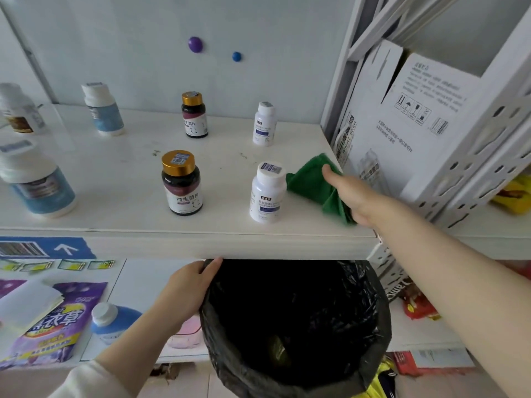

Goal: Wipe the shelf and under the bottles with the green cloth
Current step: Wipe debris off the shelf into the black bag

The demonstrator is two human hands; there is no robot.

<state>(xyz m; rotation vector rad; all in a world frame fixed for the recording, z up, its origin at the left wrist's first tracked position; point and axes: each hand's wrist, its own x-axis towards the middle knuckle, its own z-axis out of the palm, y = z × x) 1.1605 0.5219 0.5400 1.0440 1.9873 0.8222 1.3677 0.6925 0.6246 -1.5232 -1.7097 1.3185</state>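
Right now your right hand (349,196) lies flat, fingers stretched, pressing the green cloth (313,182) onto the shelf (120,179) at centre right of the frame. The cloth is bunched under the palm, touching the shelf surface just right of the front white bottle (267,193). It sits close to the white carton (402,133) at the shelf's right end.

Your left hand (186,288), low centre, is closed on the rim of the black bin bag (296,320), thumb over the edge. The bag mouth hangs open just below the shelf's front lip.

Bottles stand upright on the shelf, apart from each other. A dark bottle with gold cap (181,183) is front centre, a second dark gold-capped bottle (194,115) behind it. A rear white bottle (264,124) stands behind the front white one. A blue-label bottle (103,110) is at upper left, a larger blue-label bottle (36,179) at far left. Small dark specks (156,152) mark the shelf between the rows.

Two magnets, purple (195,44) and blue (236,56), stick on the back wall. A purple pouch (54,320) lies at lower left on the lower level.
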